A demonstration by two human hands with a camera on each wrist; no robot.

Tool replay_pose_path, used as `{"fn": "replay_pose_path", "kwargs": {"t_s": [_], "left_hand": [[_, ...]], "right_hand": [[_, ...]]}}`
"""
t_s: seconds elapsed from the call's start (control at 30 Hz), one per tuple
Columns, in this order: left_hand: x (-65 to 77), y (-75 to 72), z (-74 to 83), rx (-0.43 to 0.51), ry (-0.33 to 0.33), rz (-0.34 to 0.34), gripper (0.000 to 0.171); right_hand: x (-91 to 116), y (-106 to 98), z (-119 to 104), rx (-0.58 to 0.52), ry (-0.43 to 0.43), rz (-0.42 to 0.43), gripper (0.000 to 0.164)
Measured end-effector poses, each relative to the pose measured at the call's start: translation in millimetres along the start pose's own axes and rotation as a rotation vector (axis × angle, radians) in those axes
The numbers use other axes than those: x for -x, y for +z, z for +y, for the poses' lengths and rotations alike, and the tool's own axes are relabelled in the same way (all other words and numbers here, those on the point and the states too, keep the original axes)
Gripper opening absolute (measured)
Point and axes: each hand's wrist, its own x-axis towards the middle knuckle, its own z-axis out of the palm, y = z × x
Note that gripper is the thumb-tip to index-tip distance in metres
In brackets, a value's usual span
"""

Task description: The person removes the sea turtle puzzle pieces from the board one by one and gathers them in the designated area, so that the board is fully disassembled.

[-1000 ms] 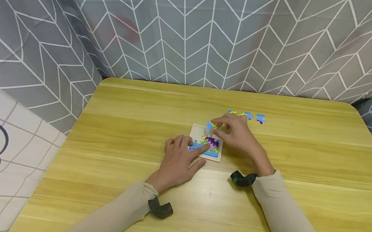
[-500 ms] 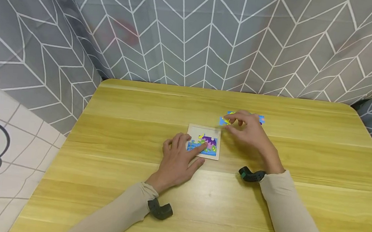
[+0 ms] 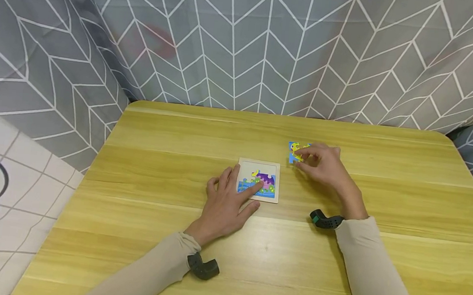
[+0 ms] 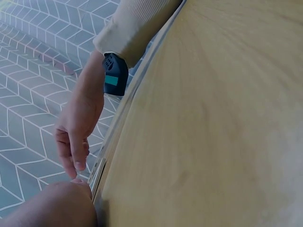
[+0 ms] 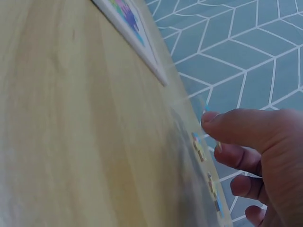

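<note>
A small square jigsaw tray (image 3: 276, 196) with a pale rim lies mid-table, its lower part filled with blue, purple and green pieces. My left hand (image 3: 225, 208) rests on its left side, fingers mostly straight, the index fingertip touching the joined pieces. Up and right of the tray, my right hand (image 3: 327, 168) pinches a blue and yellow jigsaw piece (image 3: 292, 159) between thumb and fingers. Just beyond it is a loose yellow-faced piece (image 3: 292, 146). In the right wrist view, loose pieces (image 5: 198, 147) lie below the fingertips; the held piece shows only a thin edge.
The wooden table (image 3: 177, 137) has rounded far corners. A grey patterned curtain (image 3: 250, 49) hangs behind it, and a white tiled-pattern cloth (image 3: 23, 184) is at the left. Dark wrist cameras (image 3: 203, 267) stick out from both sleeves.
My right hand has moved from above the tray to the right, toward the loose pieces, still pinching the jigsaw piece. My left hand stays on the tray, its fingers slightly straighter.
</note>
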Motion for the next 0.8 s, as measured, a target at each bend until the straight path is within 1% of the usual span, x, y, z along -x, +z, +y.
{"fn": "replay_pose_path", "kwargs": {"t_s": [0.13,0.27,0.8], "left_hand": [[-0.2,0.8,-0.2,-0.009,-0.003,-0.009,0.05],[-0.1,1.2,-0.3,-0.011,-0.005,-0.015,0.05],[0.3,1.1,-0.7,-0.009,-0.003,-0.01,0.05]], "right_hand": [[1.0,0.1,3.1,0.015,0.026,-0.05,0.025],[2.1,0.2,4.4,0.033,0.038,-0.074,0.025],[4.1,4.5,7.0,0.046,0.023,-0.065,0.025]]}}
